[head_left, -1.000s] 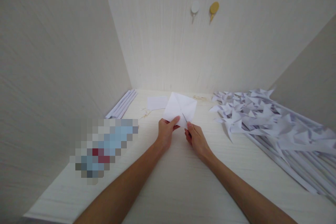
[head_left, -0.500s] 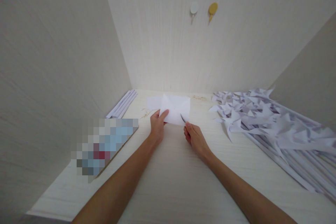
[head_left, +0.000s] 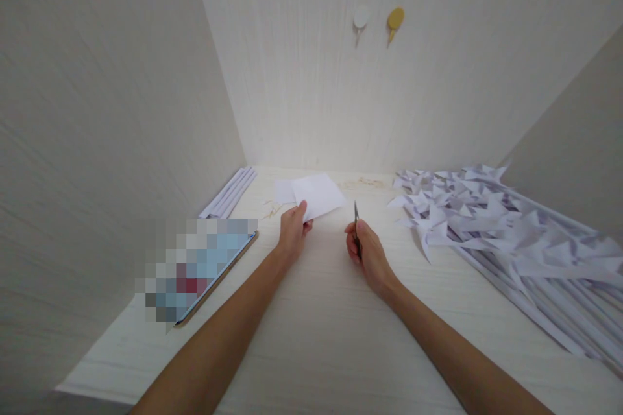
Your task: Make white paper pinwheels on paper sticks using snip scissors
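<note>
A white square sheet of paper (head_left: 318,194) is pinched at its near left corner by my left hand (head_left: 292,231), thumb on top. Another pale piece of paper (head_left: 283,190) lies on the table behind it, partly covered. My right hand (head_left: 366,249) is closed around a small pair of scissors (head_left: 357,213). Their narrow dark blades point away from me, to the right of the sheet and apart from it. Most of the handles are hidden in my fingers.
Folded paper pinwheels (head_left: 467,207) lie heaped on the right, over long rolled paper sticks (head_left: 549,311). More paper rolls (head_left: 228,193) rest at the back left. A phone-like device (head_left: 214,275), blurred out, leans at the left. Two hooks, white (head_left: 361,17) and yellow (head_left: 396,18), are on the back wall.
The sheet has turned in my left hand, its right side swinging away. My right hand has drawn the scissors off the paper to the right, blades now pointing more straight ahead.
</note>
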### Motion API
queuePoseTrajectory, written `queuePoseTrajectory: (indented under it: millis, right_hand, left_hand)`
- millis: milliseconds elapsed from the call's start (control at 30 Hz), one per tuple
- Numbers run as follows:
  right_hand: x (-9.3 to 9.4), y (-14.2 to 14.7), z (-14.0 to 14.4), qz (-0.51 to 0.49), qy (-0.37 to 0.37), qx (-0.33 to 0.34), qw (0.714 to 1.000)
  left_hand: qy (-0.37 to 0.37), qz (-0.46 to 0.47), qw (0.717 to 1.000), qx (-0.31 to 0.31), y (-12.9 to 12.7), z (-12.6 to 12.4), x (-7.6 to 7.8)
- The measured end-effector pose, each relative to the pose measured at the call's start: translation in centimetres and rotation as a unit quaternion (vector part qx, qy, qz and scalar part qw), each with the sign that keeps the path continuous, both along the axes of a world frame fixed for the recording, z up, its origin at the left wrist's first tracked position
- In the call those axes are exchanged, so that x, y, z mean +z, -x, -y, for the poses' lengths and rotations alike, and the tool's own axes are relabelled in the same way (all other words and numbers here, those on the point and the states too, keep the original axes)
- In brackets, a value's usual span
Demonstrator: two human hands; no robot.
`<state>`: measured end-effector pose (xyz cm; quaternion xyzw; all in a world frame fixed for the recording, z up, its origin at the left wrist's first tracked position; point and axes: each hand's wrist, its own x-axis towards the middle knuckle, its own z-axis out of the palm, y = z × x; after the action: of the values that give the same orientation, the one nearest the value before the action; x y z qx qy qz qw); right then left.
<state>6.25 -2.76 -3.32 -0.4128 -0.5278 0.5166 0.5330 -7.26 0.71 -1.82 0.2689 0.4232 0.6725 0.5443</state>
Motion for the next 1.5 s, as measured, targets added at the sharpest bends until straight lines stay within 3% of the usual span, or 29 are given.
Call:
queuePoseTrajectory:
  millis: [100, 200, 267, 467, 733, 933, 1100, 1500]
  right_hand:
    - [0.1, -0.2, -0.1, 0.030, -0.018, 0.043, 0.998]
    - [0.2, -0.3, -0.1, 0.061, -0.030, 0.059, 0.996]
    - [0.3, -0.3, 0.0, 0.074, -0.035, 0.058, 0.995]
    - [-0.1, -0.3, -0.2, 0.092, -0.018, 0.030, 0.995]
    - [0.4, -0.3, -0.2, 0.098, -0.001, 0.064, 0.993]
    - [0.4, -0.2, -0.3, 0.103, 0.017, 0.069, 0.992]
    - [0.2, -0.4, -0.3, 0.094, 0.021, 0.083, 0.992]
    - [0.6, -0.3, -0.4, 0.077, 0.050, 0.088, 0.992]
  left_hand:
    - [0.025, 0.107, 0.994, -0.010, -0.5, 0.2, 0.6]
    - [0.028, 0.129, 0.991, -0.035, -0.9, 0.5, 0.7]
    - [0.020, 0.116, 0.992, -0.047, -1.2, 0.6, 0.5]
    - [-0.023, 0.015, 1.000, 0.000, -1.5, 0.9, -0.1]
    - [-0.031, 0.023, 0.999, 0.020, -1.5, 1.0, 0.0]
    - [0.000, -0.041, 0.999, 0.003, -1.3, 1.2, 0.3]
    - [-0.020, -0.114, 0.993, 0.002, -1.2, 1.3, 0.1]
    - [-0.047, -0.087, 0.993, -0.057, -1.2, 1.1, -0.3]
